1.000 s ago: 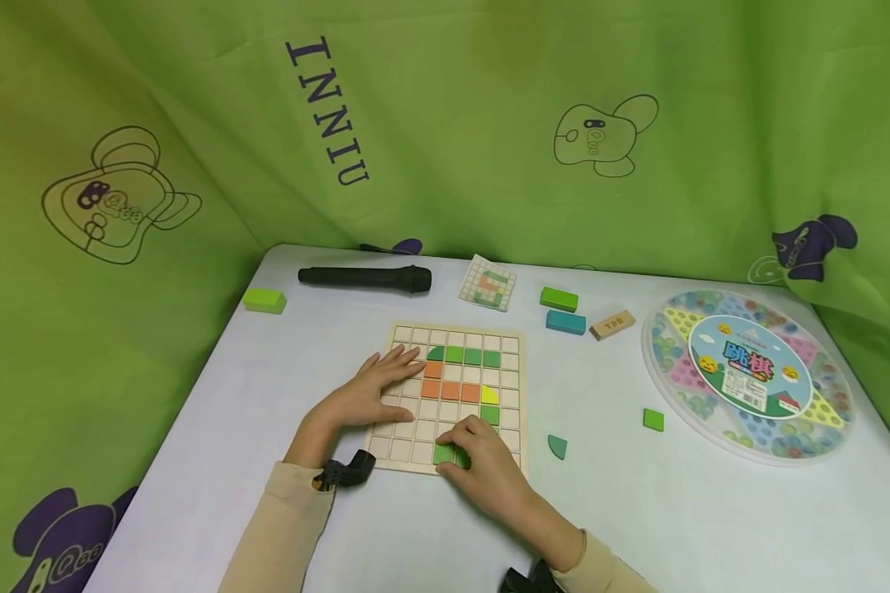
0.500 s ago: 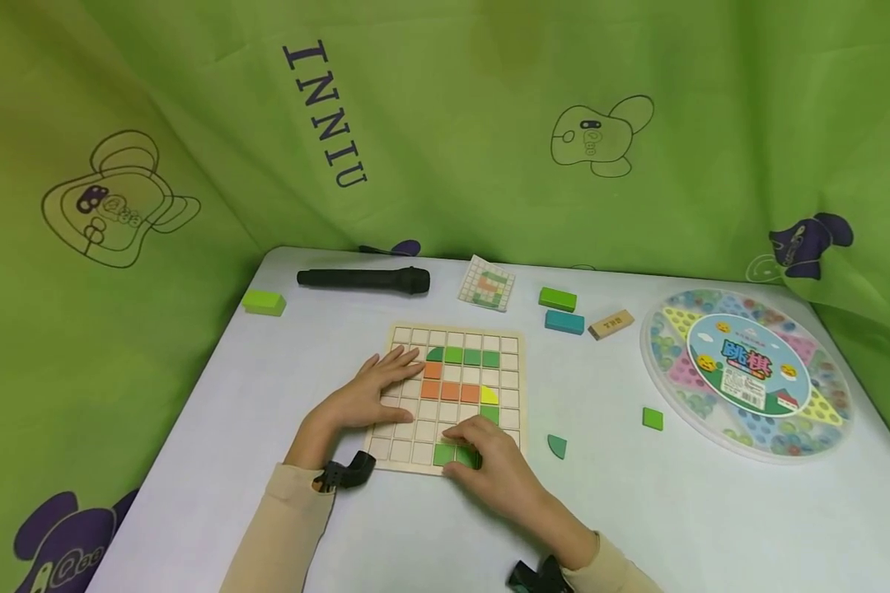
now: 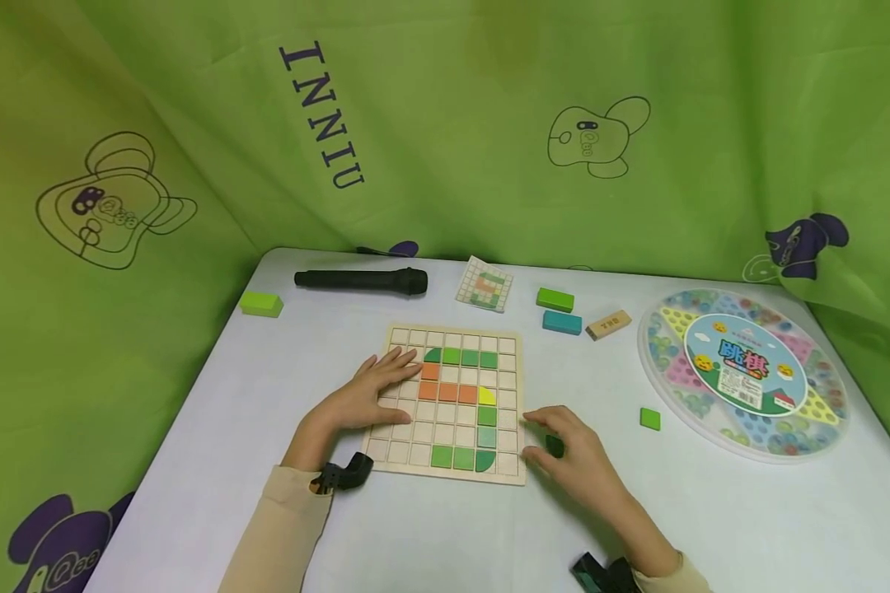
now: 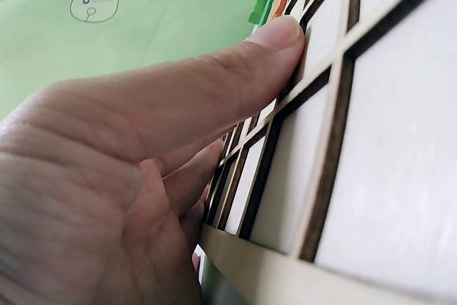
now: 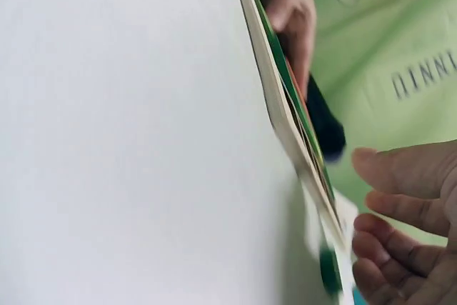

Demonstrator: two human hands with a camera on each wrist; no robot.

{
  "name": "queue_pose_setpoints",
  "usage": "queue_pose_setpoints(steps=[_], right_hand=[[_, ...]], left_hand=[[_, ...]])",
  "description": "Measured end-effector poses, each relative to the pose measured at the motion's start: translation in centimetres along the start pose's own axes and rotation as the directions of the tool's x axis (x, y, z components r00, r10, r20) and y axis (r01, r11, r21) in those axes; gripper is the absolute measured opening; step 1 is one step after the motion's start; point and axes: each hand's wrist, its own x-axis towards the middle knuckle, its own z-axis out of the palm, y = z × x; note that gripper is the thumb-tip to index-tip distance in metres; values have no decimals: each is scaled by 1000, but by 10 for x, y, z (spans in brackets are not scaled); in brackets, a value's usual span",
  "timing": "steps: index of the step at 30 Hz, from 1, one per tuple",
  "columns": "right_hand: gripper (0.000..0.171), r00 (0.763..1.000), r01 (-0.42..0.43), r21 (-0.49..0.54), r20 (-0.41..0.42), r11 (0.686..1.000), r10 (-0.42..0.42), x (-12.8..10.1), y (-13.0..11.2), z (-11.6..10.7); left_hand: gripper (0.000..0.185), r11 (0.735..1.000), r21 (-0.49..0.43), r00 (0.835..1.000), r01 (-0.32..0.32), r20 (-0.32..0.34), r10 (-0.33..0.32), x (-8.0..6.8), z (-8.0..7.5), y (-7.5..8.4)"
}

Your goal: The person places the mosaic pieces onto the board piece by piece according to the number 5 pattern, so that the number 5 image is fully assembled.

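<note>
— Left hand (image 3: 363, 395) first: where does it lie?
— Flat on the left part of the wooden grid board (image 3: 512, 473), fingers straight and slightly spread, pressing on the empty cells; it grips nothing.
— And the right hand (image 3: 574, 457)?
— Just off the board's right edge, on the white table (image 3: 415, 535), fingers loosely apart over a dark green quarter-round tile (image 3: 555, 445). Whether they touch it, I cannot tell.
— What fills the board?
— Green tiles (image 3: 470, 357) along the upper row, orange tiles (image 3: 448, 391) below, a yellow piece (image 3: 488, 397), then greens down the right and along the bottom.
— Anything nearby?
— A loose green square tile (image 3: 649, 418) beside the round marble-game box (image 3: 742, 375).
</note>
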Motion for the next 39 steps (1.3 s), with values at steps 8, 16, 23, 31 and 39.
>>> queue_pose_setpoints(steps=[8, 16, 23, 31, 39], right_hand=[[36, 997, -77, -78, 9, 994, 78, -18, 28, -18], [26, 1000, -23, -79, -21, 997, 21, -19, 27, -13], [28, 998, 56, -7, -9, 998, -56, -12, 8, -1], [29, 984, 140, 131, 89, 982, -152, -1, -21, 26], [27, 964, 231, 119, 106, 966, -243, 9, -42, 51]], left_hand=[[81, 1000, 2, 1000, 17, 4, -17, 0, 1, -2], [81, 1000, 8, 1000, 11, 4, -11, 0, 1, -4], [80, 1000, -2, 1000, -12, -1, 12, 0, 1, -2], [81, 1000, 4, 1000, -5, 0, 5, 0, 2, -4], [80, 1000, 22, 1000, -7, -2, 7, -1, 0, -1]])
